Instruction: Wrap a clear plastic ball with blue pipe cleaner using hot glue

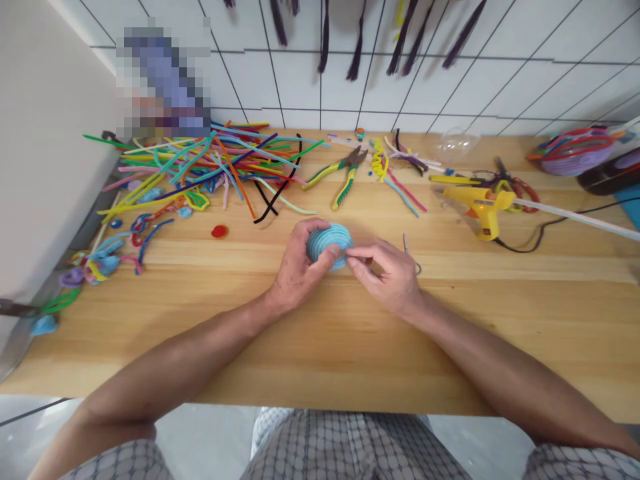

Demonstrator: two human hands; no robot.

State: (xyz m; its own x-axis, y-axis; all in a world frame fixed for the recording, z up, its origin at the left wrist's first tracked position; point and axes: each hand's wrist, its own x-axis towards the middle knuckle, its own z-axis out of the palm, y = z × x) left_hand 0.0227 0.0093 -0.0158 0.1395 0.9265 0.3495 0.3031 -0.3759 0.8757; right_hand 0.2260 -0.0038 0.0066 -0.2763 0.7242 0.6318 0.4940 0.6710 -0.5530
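A light-blue coil of wound pipe cleaner [330, 239], shaped like a small round bowl, is held just above the wooden table. My left hand [303, 257] wraps around its left side, thumb pressed on the near face. At the coil's right edge, the thumb and index finger of my right hand [387, 270] are pinched together; the exact bit between the fingertips is too small to make out. Partly hidden behind my right hand lies a thin metal tool [406, 245]. Something small and dark red shows under the right fingers.
Many coloured pipe cleaners [220, 163] are heaped at the back left. Green-and-yellow pliers [345, 177] lie behind my hands. To the right are a yellow glue gun [480, 207] with a black cord and red-handled scissors [525, 193]. A red cap-like disc [219, 231] lies left.
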